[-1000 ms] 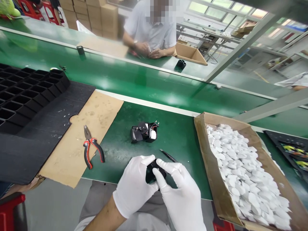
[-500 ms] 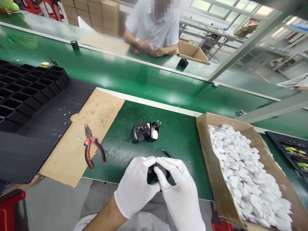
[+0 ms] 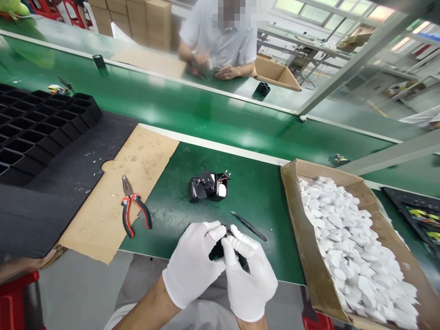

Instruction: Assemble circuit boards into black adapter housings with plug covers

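In white gloves, my left hand (image 3: 196,257) and my right hand (image 3: 249,268) meet at the table's front edge around a small black plastic part (image 3: 217,250). Both sets of fingers are closed on it and cover most of it, so its exact kind does not show. Just beyond my right hand lie black tweezers (image 3: 250,226). Farther forward, two small black housings (image 3: 195,189) stand together, with a dark flat piece over them, white pieces inside and thin wires at the right. Pliers (image 3: 129,205) with red and black handles rest to the left.
An open carton (image 3: 292,229) of white pieces (image 3: 343,238) stands at right. At left, black square cups (image 3: 44,123) sit on a dark board (image 3: 85,156), beside brown cardboard (image 3: 99,229). Behind runs a green conveyor belt (image 3: 192,107). A co-worker (image 3: 220,50) sits across it.
My right hand has shifted slightly left and its fingers have changed position on the black part, uncovering the tweezers. Small items on the conveyor belt have moved left.
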The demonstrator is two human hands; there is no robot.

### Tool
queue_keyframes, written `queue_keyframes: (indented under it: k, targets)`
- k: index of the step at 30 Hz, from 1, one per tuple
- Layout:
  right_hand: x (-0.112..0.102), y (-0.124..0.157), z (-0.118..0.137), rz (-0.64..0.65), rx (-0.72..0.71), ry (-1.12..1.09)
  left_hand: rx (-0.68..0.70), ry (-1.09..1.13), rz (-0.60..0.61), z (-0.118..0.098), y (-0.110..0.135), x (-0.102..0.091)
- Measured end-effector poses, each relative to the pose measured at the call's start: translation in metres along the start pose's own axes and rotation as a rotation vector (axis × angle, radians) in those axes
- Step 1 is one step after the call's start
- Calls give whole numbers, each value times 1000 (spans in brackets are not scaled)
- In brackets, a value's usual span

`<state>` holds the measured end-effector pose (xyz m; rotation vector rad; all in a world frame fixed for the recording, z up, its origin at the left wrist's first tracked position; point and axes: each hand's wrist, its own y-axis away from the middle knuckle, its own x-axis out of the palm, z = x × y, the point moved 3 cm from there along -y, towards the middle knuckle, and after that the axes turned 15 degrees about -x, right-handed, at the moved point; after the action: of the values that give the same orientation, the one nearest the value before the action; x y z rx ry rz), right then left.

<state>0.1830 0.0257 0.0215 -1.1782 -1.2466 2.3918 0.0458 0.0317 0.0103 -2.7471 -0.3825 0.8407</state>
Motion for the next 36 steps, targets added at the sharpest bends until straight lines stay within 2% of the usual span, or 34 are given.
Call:
queue_keyframes:
  k: [5, 7, 14, 21, 25, 31, 36]
  targets:
    - [-12, 1, -9, 188, -248, 62, -6, 4, 13, 0, 0, -1]
    - [-15, 3, -11, 220, -288, 73, -15, 13, 14, 0, 1, -1]
    - [-7, 15, -9, 113, -172, 2, -48, 9, 11, 1, 2, 1]
    - [-8, 4, -9, 206, -345, 121, -51, 4, 52, 5, 5, 3]
    - [-10, 0, -10, 263, -335, 170, -53, 4, 100, 7, 4, 2]
    - [-8, 6, -12, 236, -351, 161, -61, 18, 185, 10, 3, -2]
    - [-5, 10, -11, 254, -324, 233, -61, 46, 303, 20, -2, -20]
